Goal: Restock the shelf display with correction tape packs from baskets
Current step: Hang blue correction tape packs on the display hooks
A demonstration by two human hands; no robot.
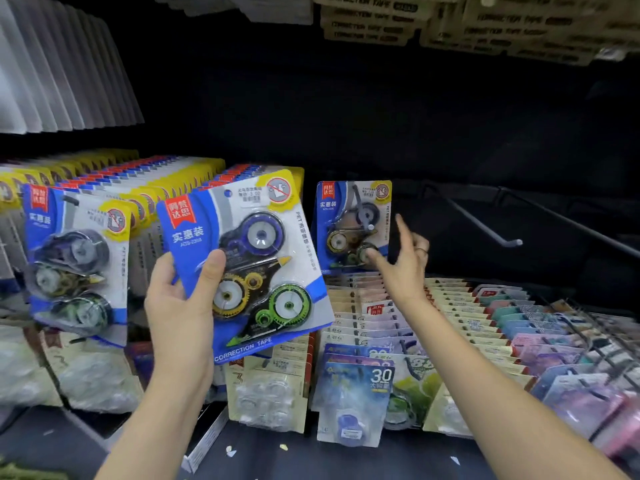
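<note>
Gripping a correction tape pack at centre frame, the left hand kept it ready, while the right hand, fingers spread, steadied the hung pack on its hook.

The correction tape pack I pinch in my left hand is glossy printed card under a clear plastic blister that catches the light; the three dispensers inside are translucent plastic, violet, yellow and green. At two o'clock from it, the hanging pack by my right hand has the same shiny card and clear blister. Its peg and the bare hook at three o'clock look like smooth dark metal. At five o'clock, the lower packs show glossy card; farther right the finish blurs.
</note>
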